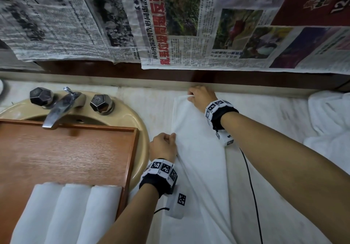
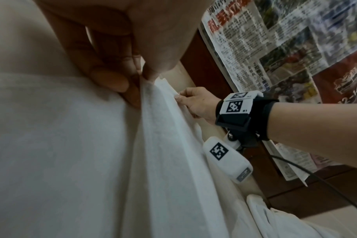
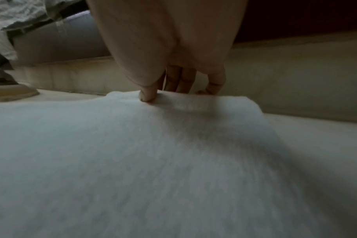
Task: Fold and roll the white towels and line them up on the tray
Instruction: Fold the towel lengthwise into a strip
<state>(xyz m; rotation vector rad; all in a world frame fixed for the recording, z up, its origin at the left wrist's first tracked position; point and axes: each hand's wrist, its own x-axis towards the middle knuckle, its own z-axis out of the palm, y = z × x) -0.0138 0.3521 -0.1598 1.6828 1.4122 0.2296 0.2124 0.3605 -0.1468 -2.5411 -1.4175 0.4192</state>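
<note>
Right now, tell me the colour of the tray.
The tray is reddish-brown wood with visible grain, best seen in the head view.

Under my fingers the white towel is soft matt terry cloth, the tray smooth reddish wood with visible grain, the tap dull tarnished metal, the basin glossy beige ceramic, the newspaper crinkled matt paper.

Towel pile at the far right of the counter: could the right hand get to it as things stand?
Probably yes. The towel pile lies uncovered on the counter beside the right hand, but that hand now pinches the flat towel and must let go first.
</note>
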